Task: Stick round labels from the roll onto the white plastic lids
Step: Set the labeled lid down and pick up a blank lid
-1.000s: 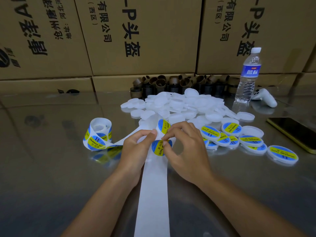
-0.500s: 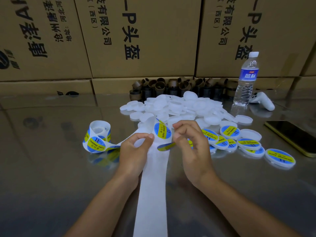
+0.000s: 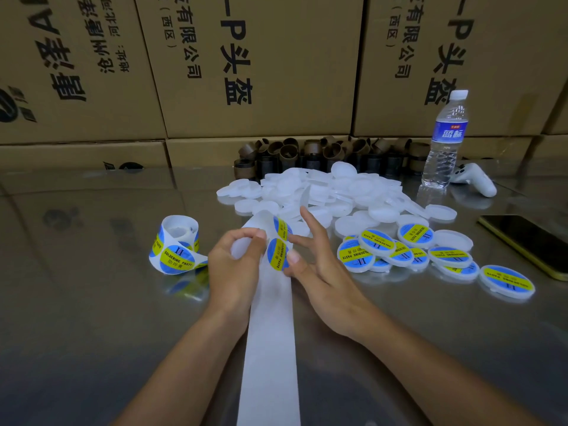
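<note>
The label roll (image 3: 176,245) lies on the steel table left of my hands, and its white backing strip (image 3: 270,348) runs over my left hand and down toward me. My left hand (image 3: 235,269) pinches the strip at its bend. One blue-and-yellow round label (image 3: 277,254) stands peeled beside the strip, stuck to the thumb tip of my right hand (image 3: 319,272), whose other fingers are spread. Another label (image 3: 281,227) sits on the strip just above. Plain white lids (image 3: 325,192) are heaped behind my hands. Labelled lids (image 3: 399,250) lie to the right.
A water bottle (image 3: 445,139) and a white controller (image 3: 475,179) stand at the back right. A phone (image 3: 528,241) lies at the right edge. Brown cardboard cores (image 3: 322,155) line the foot of the stacked cartons (image 3: 261,72).
My right hand has peeled the label off the strip and turned it face up. Its fingers have opened from a pinch to a spread. My left hand stays on the strip.
</note>
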Demonstrator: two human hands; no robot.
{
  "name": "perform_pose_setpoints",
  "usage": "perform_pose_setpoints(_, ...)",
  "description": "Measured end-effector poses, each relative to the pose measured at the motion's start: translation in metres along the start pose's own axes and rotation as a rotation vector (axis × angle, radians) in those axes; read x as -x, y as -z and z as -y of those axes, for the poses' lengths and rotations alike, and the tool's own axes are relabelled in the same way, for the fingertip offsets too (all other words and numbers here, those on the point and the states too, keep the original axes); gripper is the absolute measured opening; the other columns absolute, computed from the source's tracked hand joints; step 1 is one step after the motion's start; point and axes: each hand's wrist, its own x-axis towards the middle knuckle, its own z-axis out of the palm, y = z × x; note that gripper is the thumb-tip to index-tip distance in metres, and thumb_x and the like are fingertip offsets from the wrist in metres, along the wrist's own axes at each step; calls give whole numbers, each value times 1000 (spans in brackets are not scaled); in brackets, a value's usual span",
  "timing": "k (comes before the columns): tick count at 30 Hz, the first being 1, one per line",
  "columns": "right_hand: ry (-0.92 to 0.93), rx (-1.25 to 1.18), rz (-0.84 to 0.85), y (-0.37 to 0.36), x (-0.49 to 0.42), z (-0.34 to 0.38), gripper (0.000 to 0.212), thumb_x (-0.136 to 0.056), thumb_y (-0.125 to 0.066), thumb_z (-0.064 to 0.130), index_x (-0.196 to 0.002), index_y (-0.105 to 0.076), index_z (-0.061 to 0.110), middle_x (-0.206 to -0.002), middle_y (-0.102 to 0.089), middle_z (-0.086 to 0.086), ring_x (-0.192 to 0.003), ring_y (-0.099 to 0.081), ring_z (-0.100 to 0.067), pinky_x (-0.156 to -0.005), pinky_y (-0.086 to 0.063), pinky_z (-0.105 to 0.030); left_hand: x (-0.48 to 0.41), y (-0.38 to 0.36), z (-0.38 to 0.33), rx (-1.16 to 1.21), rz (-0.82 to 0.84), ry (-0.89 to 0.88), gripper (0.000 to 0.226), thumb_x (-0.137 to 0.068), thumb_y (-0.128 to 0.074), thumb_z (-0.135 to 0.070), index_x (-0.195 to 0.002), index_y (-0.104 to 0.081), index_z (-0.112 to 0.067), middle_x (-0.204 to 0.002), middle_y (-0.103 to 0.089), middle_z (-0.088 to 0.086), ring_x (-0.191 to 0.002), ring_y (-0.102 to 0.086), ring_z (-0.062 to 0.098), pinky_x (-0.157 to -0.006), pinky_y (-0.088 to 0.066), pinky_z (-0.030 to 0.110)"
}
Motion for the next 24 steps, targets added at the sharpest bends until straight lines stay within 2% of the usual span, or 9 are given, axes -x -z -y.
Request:
perform_pose_setpoints(2, -15, 19, 3, 0, -1, -2, 63, -77, -40, 73, -131, -8, 70, -139, -42, 16, -97, -66, -4, -104, -41, -40, -1, 0, -2, 140, 3, 40, 11, -91, -61, -15, -83, -67, -20, -92, -72, 1, -91, -70, 19, -82, -56, 39)
perform_pose_setpoints(5, -12, -29, -24, -1, -3, -3, 56, -81, -42, 67, -130, -14, 71, -133, -49, 10, -103, -64, -9, -103, -42, -43, -2, 1, -9, 398, 104, 106, 18, -94, -55, -20, -80, -66, -15, -80, -72, 0, -81, -71, 18, -64, -56, 25)
perform_pose_setpoints(10, -30, -62, -46, 1, -3, -2, 47, -89, -40, 57, -130, -19, 67, -125, -57, 14, -107, -60, -2, -99, -46, -35, -2, 2, -10, 530, 346, 212, 26, -74, -58, -38, -72, -67, -14, -79, -70, 6, -74, -68, 19, -62, -56, 29)
perform_pose_setpoints(12, -29, -24, -64, 2, -2, -1, 43, -92, -38, 57, -130, -20, 67, -117, -58, 20, -106, -57, 4, -97, -42, -26, 1, -1, -5, 472, 415, 277, 31, -77, -55, -41, -73, -67, -13, -81, -69, 7, -74, -66, 20, -66, -51, 34)
perform_pose_setpoints(15, 10, -38, -181, 3, -1, 3, 34, -96, -40, 45, -126, -34, 59, -100, -62, 11, -93, -61, -2, -88, -46, -22, 4, -2, -1, 478, 476, 350, 38, -81, -52, -44, -74, -69, -11, -88, -72, 12, -77, -70, 22, -71, -50, 34)
perform_pose_setpoints(17, 26, -120, -340, 5, -4, 9, 25, -99, -44, 30, -117, -50, 45, -88, -64, 6, -82, -63, -7, -78, -47, -17, 5, -1, -2, 513, 483, 388, 40, -80, -52, -44, -76, -70, -8, -93, -73, 15, -84, -72, 27, -72, -54, 34)
perform_pose_setpoints(20, -9, -178, -569, 12, -8, 19, 16, -94, -54, 24, -90, -62, 38, -79, -59, 13, -74, -55, -10, -67, -42, -11, 4, -2, -1, 516, 411, 439, 43, -81, -53, -43, -79, -70, -3, -91, -70, 16, -90, -68, 30, -59, -58, 28)
perform_pose_setpoints(22, -86, -298, -585, 19, -9, 23, 14, -88, -62, 25, -77, -67, 31, -72, -61, 15, -70, -52, -8, -67, -42, -18, 4, -2, 0, 485, 409, 451, 44, -91, -46, -43, -87, -66, -3, -86, -71, 15, -81, -70, 28, -60, -58, 27)
perform_pose_setpoints(24, -159, -435, -515, 23, -8, 25, 13, -80, -69, 26, -67, -72, 26, -62, -59, 14, -65, -50, -5, -67, -39, -23, 3, -3, -2, 476, 408, 448, 45, -95, -42, -43, -93, -64, -5, -85, -72, 14, -74, -71, 26, -67, -57, 29)
